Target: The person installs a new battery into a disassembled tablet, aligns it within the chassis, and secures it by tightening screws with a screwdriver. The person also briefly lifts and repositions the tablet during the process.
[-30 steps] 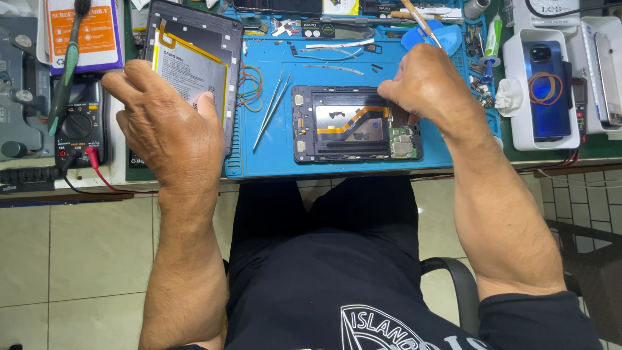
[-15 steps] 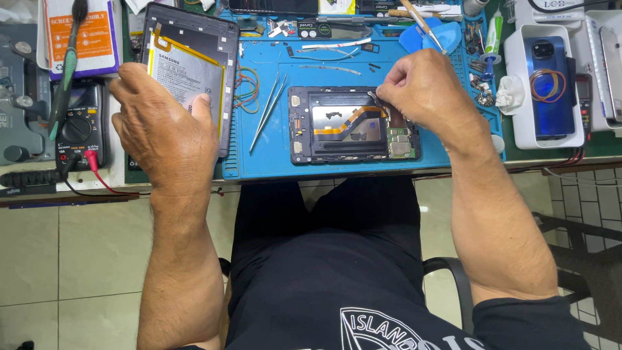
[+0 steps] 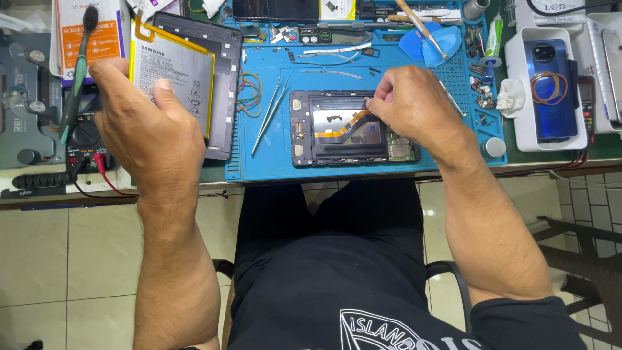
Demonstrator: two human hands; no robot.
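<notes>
Nearest the camera: person seated in black T-shirt (image 3: 350, 285), both forearms reaching fwd over the tabletop (image 3: 39, 189) edge. Left hand (image 3: 146, 129) lay over the lower edge of a flat silver-grey battery pack w/ yellow border (image 3: 175, 71); thumb on its face, fingers curled beneath, so the grip looked closed on the pack. Pack sat on a dark rectangular tablet back shell (image 3: 217, 84), at the left edge of the blue silicone work mat (image 3: 272, 165).

Right hand (image 3: 414, 107) rested at the upper right corner of an opened black tablet frame w/ orange flex cable (image 3: 343, 128), lying mid-mat. Fingertips (image 3: 374, 97) pinched narrow together at the frame's top edge; whether sth tiny was held, can't tell.

Betw. the hands: thin metal tweezers (image 3: 269, 115) lying on the mat, coloured rubber bands (image 3: 249, 91) just beside. Left of the left hand: black multimeter w/ red lead (image 3: 84, 139), green-handled brush (image 3: 76, 71) across it.

Further back: blue plastic pry picks (image 3: 427, 42). Far right: blue smartphone in a white tray (image 3: 547, 87), well apart from the mat.
</notes>
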